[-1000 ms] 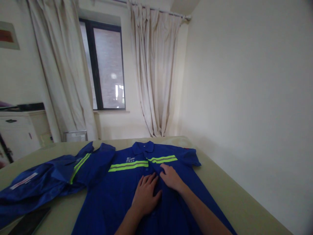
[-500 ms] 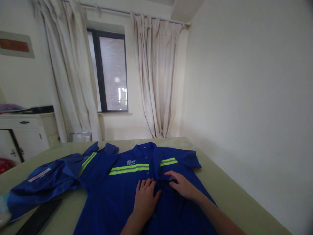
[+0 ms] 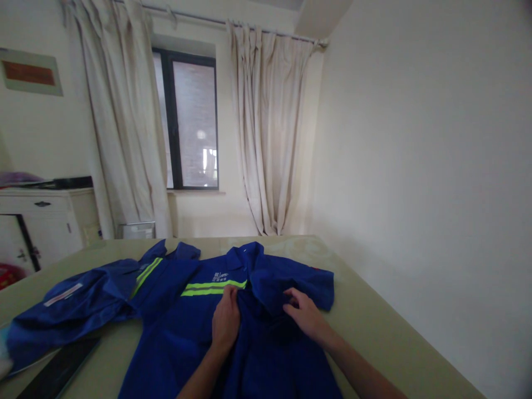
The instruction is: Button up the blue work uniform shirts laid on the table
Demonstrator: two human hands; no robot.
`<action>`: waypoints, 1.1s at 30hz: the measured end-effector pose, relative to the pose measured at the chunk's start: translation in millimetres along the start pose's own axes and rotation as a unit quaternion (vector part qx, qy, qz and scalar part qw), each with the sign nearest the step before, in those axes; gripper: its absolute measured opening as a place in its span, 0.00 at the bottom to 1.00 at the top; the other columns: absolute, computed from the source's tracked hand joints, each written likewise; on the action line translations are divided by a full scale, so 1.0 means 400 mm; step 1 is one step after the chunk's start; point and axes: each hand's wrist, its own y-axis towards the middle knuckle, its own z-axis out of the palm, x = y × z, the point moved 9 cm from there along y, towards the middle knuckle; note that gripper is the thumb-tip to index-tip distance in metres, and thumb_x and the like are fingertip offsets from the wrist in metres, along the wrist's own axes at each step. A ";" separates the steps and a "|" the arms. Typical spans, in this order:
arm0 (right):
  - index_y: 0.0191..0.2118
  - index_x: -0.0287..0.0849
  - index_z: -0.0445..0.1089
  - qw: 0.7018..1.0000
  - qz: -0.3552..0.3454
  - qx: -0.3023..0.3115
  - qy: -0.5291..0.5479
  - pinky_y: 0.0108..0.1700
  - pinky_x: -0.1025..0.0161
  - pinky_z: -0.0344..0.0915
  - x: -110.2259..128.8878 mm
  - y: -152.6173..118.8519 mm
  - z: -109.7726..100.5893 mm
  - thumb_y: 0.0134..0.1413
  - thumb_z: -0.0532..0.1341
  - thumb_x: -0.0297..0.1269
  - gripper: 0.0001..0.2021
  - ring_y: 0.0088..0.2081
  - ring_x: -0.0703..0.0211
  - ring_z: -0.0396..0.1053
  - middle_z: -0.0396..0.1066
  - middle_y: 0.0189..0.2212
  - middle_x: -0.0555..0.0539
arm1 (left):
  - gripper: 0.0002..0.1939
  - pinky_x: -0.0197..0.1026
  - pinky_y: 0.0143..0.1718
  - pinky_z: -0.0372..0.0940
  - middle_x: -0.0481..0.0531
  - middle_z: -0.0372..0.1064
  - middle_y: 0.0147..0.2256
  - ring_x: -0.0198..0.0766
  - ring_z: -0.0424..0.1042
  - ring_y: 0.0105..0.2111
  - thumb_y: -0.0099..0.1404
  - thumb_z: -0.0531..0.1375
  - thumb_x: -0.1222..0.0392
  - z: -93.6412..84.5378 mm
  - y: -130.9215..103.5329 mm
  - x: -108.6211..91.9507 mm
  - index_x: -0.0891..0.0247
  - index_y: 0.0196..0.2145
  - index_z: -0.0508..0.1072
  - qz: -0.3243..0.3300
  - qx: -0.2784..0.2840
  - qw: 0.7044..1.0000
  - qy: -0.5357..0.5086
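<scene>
A blue short-sleeved shirt (image 3: 178, 332) with a yellow-green reflective stripe lies spread on the pale green table, its collar toward the far edge. My left hand (image 3: 226, 318) is closed on the shirt's front edge, just below the stripe. To its right, my right hand (image 3: 305, 313) has its fingers curled and pressed against the raised right front panel; the fingertips are partly hidden in the cloth. That panel is bunched and folded over, and its stripe is out of sight.
Another blue garment (image 3: 95, 288) lies crumpled at the left, touching the shirt's left sleeve. A dark flat object (image 3: 62, 368) is at the near left. The table (image 3: 374, 332) meets a wall on the right. A white cabinet (image 3: 50, 221) stands beyond.
My left hand has moved up and left and closed on the shirt edge. The right front panel has been lifted and folded, covering its stripe. My right hand has shifted slightly.
</scene>
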 end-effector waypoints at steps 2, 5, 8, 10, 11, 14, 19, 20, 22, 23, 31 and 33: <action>0.37 0.43 0.76 0.999 0.010 0.008 -0.050 0.43 0.58 0.69 -0.013 -0.005 0.010 0.50 0.58 0.32 0.11 0.38 0.52 0.75 0.77 0.34 0.45 | 0.18 0.43 0.39 0.67 0.54 0.78 0.39 0.45 0.79 0.40 0.78 0.36 0.54 -0.014 0.004 0.020 0.56 0.44 0.64 -0.022 -0.005 1.000 -0.017; 0.37 0.43 0.74 0.997 0.057 0.039 0.023 0.31 0.62 0.69 -0.043 -0.017 0.060 0.51 0.56 0.34 0.11 0.28 0.56 0.74 0.75 0.32 0.47 | 0.19 0.45 0.46 0.68 0.54 0.78 0.47 0.46 0.79 0.47 0.77 0.41 0.48 -0.004 -0.030 0.001 0.56 0.54 0.64 0.042 0.033 0.998 -0.037; 0.42 0.43 0.73 0.984 0.070 0.070 0.145 0.26 0.63 0.68 -0.046 -0.034 0.127 0.52 0.58 0.39 0.12 0.24 0.57 0.72 0.74 0.29 0.50 | 0.34 0.47 0.54 0.66 0.55 0.74 0.56 0.49 0.75 0.54 0.69 0.55 0.39 0.035 -0.091 -0.054 0.53 0.67 0.55 0.176 0.128 0.976 -0.008; 0.38 0.43 0.74 0.977 0.025 0.089 0.190 0.28 0.64 0.69 -0.018 -0.048 0.154 0.54 0.61 0.42 0.11 0.26 0.57 0.73 0.74 0.29 0.50 | 0.42 0.47 0.54 0.67 0.53 0.74 0.57 0.51 0.76 0.52 0.62 0.64 0.42 0.061 -0.122 -0.072 0.49 0.69 0.53 0.221 0.188 0.956 0.044; 0.37 0.43 0.74 0.973 0.002 0.102 0.206 0.29 0.64 0.68 -0.002 -0.056 0.163 0.56 0.62 0.45 0.11 0.28 0.57 0.73 0.75 0.29 0.49 | 0.39 0.46 0.52 0.67 0.51 0.75 0.56 0.50 0.76 0.50 0.61 0.64 0.47 0.070 -0.131 -0.076 0.47 0.67 0.57 0.226 0.209 0.949 0.067; 0.34 0.42 0.74 0.964 -0.014 0.119 0.238 0.27 0.66 0.65 0.015 -0.068 0.158 0.57 0.63 0.55 0.19 0.25 0.59 0.71 0.73 0.27 0.50 | 0.21 0.41 0.50 0.67 0.45 0.79 0.48 0.44 0.78 0.48 0.64 0.58 0.63 0.089 -0.145 -0.082 0.46 0.53 0.72 0.232 0.238 0.937 0.111; 0.36 0.42 0.74 0.972 0.016 -0.016 0.232 0.24 0.65 0.61 -0.035 -0.034 0.030 0.54 0.61 0.66 0.27 0.22 0.60 0.68 0.73 0.26 0.49 | 0.17 0.42 0.40 0.69 0.52 0.79 0.40 0.45 0.79 0.38 0.64 0.53 0.71 0.110 -0.155 -0.107 0.55 0.45 0.74 0.315 0.239 0.891 0.223; 0.36 0.42 0.75 0.972 0.022 -0.052 0.227 0.24 0.64 0.60 -0.052 -0.028 0.000 0.53 0.61 0.66 0.28 0.22 0.60 0.67 0.74 0.26 0.48 | 0.16 0.43 0.39 0.69 0.53 0.78 0.39 0.45 0.78 0.37 0.66 0.52 0.71 0.100 -0.143 -0.118 0.56 0.44 0.75 0.343 0.239 0.874 0.248; 0.34 0.43 0.75 0.969 0.037 -0.115 0.214 0.24 0.63 0.60 -0.091 -0.023 -0.053 0.51 0.60 0.67 0.28 0.21 0.59 0.66 0.72 0.24 0.48 | 0.15 0.44 0.39 0.69 0.54 0.77 0.38 0.46 0.78 0.36 0.68 0.52 0.70 0.034 -0.080 -0.143 0.56 0.41 0.76 0.373 0.219 0.855 0.285; 0.33 0.43 0.75 0.968 0.042 -0.135 0.205 0.23 0.62 0.60 -0.110 -0.023 -0.070 0.51 0.60 0.67 0.28 0.21 0.58 0.65 0.71 0.22 0.48 | 0.16 0.44 0.40 0.69 0.54 0.77 0.38 0.46 0.77 0.37 0.68 0.52 0.71 -0.025 -0.027 -0.154 0.56 0.40 0.77 0.361 0.195 0.860 0.302; 0.33 0.46 0.74 0.984 0.015 -0.166 0.058 0.30 0.61 0.65 -0.135 -0.030 -0.072 0.58 0.55 0.61 0.24 0.26 0.55 0.70 0.73 0.25 0.47 | 0.22 0.48 0.46 0.66 0.58 0.72 0.46 0.51 0.72 0.44 0.74 0.51 0.59 -0.694 0.173 -0.163 0.57 0.63 0.67 0.117 -0.387 0.881 0.245; 0.33 0.45 0.74 0.986 -0.013 -0.165 0.021 0.34 0.62 0.67 -0.108 -0.027 -0.060 0.59 0.54 0.59 0.22 0.29 0.54 0.72 0.75 0.28 0.46 | 0.21 0.47 0.45 0.67 0.59 0.73 0.46 0.50 0.73 0.44 0.73 0.52 0.58 -0.656 0.144 -0.080 0.60 0.60 0.71 0.093 -0.391 0.882 0.245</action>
